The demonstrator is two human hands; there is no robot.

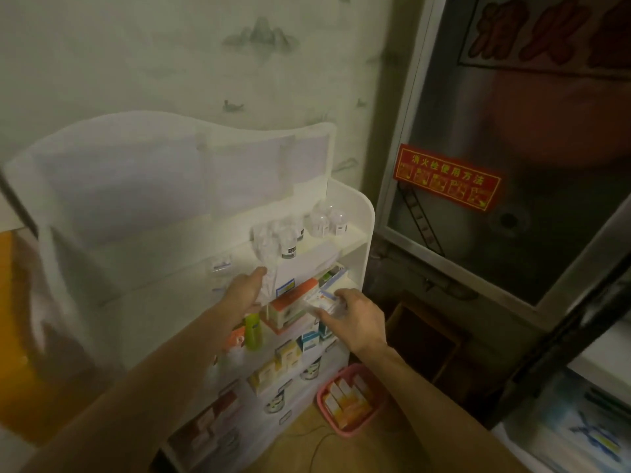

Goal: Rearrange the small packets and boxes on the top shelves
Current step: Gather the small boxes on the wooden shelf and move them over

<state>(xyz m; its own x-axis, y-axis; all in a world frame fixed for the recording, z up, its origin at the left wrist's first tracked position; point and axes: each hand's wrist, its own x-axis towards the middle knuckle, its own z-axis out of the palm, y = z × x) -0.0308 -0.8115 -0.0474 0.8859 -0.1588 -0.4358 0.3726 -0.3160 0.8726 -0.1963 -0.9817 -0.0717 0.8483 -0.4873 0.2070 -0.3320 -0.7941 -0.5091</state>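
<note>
The fingers of the right hand (355, 319) curl round a small flat packet (321, 302), white with a blue edge and a spot of orange print, its face pale and glossy as if wrapped in clear plastic; the thumb lies along its near side and the packet sits level, just in front of the second shelf from the top. The left hand (244, 290) reaches in beside it with fingers fairly straight and close together, the fingertips pressed against a crinkled clear plastic packet (268, 264) that hangs at the front lip of the top shelf; whether the thumb pinches that packet from beneath cannot be told. Between the two hands stands an orange and white box (290, 302), tilted slightly, with a larger white box (300, 268) bearing a blue label leaning behind it. Further right on the same shelf lie blue and green boxes (333, 276), packed side by side. On the top shelf above stand small clear bottles (288, 240) with dark labels, and two more domed clear bottles (326, 221) near the right end. All this sits on a white shelf unit (362, 213) with a curved side panel, set against a pale wall. Lower shelves hold a green tube (253, 331), rows of small yellow and blue boxes (290, 353) and white tins. On the floor to the right of the unit is a pink basket (324, 394) holding orange and white boxes.
</note>
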